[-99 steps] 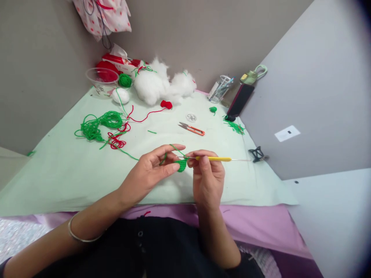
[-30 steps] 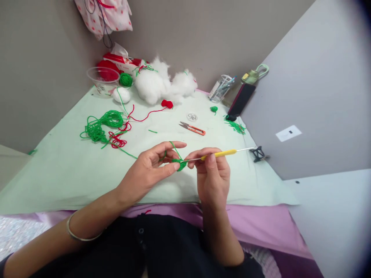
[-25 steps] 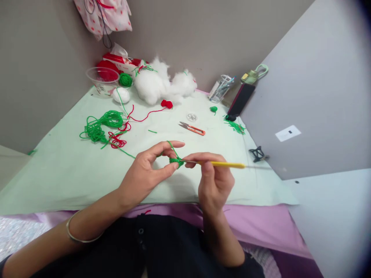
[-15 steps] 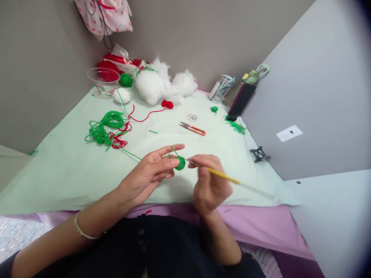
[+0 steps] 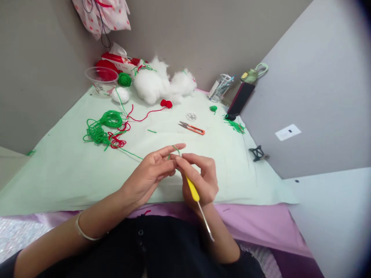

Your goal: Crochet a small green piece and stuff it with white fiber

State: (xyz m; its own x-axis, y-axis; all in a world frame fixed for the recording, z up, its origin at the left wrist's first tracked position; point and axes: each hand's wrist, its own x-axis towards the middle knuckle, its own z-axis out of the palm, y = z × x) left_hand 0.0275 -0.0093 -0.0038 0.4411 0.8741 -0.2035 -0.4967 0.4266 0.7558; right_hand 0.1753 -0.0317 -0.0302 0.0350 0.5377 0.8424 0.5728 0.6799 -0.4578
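Our left hand (image 5: pixel 155 166): holding thin green yarn (image 5: pixel 177 150) across raised forefinger, likely for tension | our right hand (image 5: pixel 204 179): gripping slender yellow-handled metal hook (image 5: pixel 193 189), probably for control

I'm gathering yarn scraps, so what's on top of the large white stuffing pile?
Green and red yarn strands lie on the stuffing pile; its far side and anything beneath are hidden.
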